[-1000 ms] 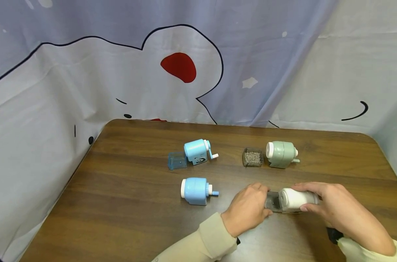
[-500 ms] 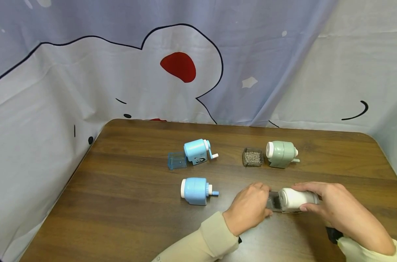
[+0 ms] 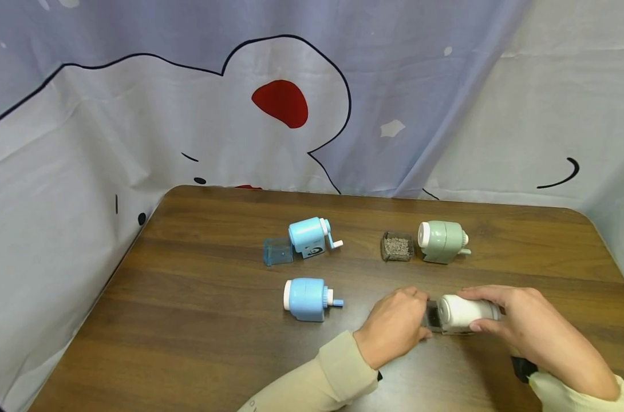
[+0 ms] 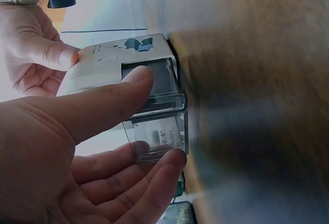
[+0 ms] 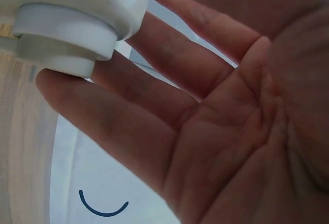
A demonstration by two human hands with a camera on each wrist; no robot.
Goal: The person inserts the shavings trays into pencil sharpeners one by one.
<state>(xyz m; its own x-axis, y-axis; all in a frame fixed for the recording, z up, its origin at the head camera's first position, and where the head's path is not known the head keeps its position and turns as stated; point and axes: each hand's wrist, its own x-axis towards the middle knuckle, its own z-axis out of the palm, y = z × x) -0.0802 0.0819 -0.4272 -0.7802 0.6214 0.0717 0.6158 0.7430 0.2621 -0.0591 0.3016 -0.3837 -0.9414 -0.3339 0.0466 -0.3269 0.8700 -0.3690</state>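
A white hand-crank pencil sharpener (image 3: 465, 312) sits at the right front of the table, its clear shavings drawer (image 3: 433, 316) partly out on the left side. My right hand (image 3: 530, 323) grips the sharpener's body from the right, thumb on the near side and fingers on the far side. My left hand (image 3: 394, 326) holds the drawer by its outer end. In the left wrist view the thumb lies along one side of the drawer (image 4: 157, 136) and the fingers curl at the other. The right wrist view shows the sharpener's white crank end (image 5: 64, 34) beside the fingers.
Behind stands a green sharpener (image 3: 442, 242), with a detached drawer of shavings (image 3: 397, 247) left of it. A light-blue sharpener (image 3: 309, 237) and its blue drawer (image 3: 278, 252) are at the back centre. Another blue sharpener (image 3: 307, 300) stands left of my left hand. A curtain (image 3: 188, 126) borders the table.
My left hand has moved slightly right with the drawer, and less of the drawer shows outside the white sharpener. My right hand keeps its grip almost in place.
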